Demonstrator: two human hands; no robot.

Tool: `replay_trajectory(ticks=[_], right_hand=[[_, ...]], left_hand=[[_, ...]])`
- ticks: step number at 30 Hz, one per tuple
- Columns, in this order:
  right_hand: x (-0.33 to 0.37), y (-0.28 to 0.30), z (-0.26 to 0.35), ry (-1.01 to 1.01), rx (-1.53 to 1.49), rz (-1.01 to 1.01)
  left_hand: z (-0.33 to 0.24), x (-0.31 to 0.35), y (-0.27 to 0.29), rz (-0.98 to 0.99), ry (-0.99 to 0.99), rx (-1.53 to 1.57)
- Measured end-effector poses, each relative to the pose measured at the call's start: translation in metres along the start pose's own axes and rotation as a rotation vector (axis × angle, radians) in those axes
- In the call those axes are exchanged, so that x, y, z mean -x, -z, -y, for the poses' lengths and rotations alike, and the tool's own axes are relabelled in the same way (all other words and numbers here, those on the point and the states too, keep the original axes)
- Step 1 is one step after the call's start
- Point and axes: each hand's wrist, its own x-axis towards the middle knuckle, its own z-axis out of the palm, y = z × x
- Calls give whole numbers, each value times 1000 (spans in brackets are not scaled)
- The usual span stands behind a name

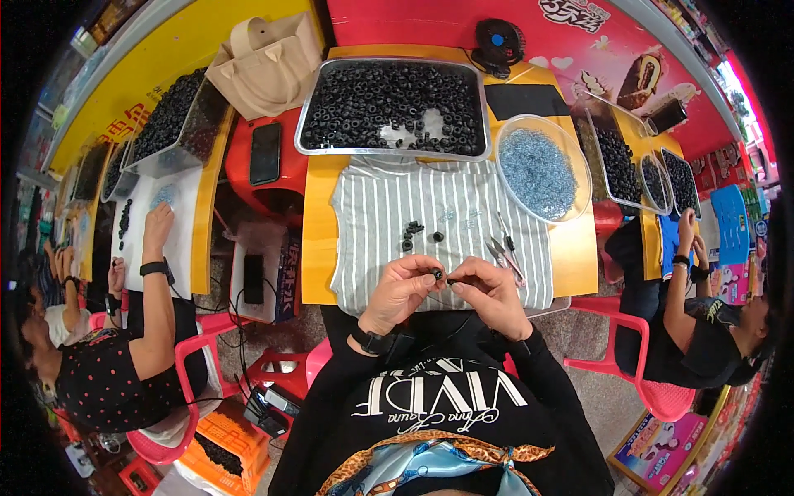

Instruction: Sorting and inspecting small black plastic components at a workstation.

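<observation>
Over the near edge of a grey striped cloth (360, 223), my left hand (394, 292) pinches a small black ring-shaped part (436, 273). Close beside it, my right hand (491, 299) is closed in a pinch at the same spot; a tiny dark thing shows at its fingertips, too small to name. Beyond my hands lie several loose black rings (408, 240), with one more ring (438, 237) apart to the right. A few small clear bluish pieces (471, 217) rest farther back on the cloth. Metal hand tools, like tweezers or small scissors (506, 260), lie right of my right hand.
A clear tray (389, 154) heaped with black rings stands at the back. A round tub (585, 198) of bluish pieces sits at the right. Beyond are a black fan (499, 45) and a phone (265, 154) on a red stool. People work at tables on both sides.
</observation>
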Motion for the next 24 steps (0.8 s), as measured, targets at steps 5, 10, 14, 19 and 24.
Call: replay_trajectory(ticks=[5, 10, 14, 19, 24], right_hand=[[-1, -2, -6, 36, -38, -51], [-3, -1, -6, 112, 188, -68], [-3, -3, 1, 111, 234, -92], [-3, -6, -3, 218, 302, -144], [-5, -11, -3, 250, 314, -149]], left_hand=[[4, -1, 0, -16, 22, -24], [7, -1, -2, -46, -16, -93], [7, -2, -4, -29, -52, -156], [9, -3, -8, -43, -76, -234], [8, -2, -8, -36, -129, -316]])
